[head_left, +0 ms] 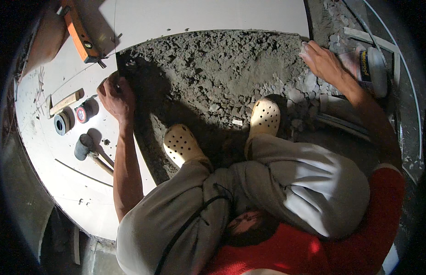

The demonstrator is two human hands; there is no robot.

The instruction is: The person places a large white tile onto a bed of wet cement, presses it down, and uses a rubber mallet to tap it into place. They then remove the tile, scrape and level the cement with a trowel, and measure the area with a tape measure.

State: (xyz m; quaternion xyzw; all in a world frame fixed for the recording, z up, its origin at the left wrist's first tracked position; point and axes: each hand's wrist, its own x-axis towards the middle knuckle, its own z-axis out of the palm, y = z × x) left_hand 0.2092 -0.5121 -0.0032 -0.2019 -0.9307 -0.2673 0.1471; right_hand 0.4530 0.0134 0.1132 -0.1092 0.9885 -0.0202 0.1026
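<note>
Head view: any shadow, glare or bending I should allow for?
Head view: deep shadow on the grey mix beside the left hand; head view: bright patches on the trousers; head view: fisheye bending curves the orange level, and the corners go black.

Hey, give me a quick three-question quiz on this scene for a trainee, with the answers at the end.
1. Multiple choice: what colour is the spirit level? A) blue, B) orange, C) green.
2. True or false: the mallet lies on the gritty grey bed.
3. Which hand is nearer the right corner of the far white slab?

Key:
1: B.
2: False; it lies on the left-hand white slab.
3: The right hand.
</note>
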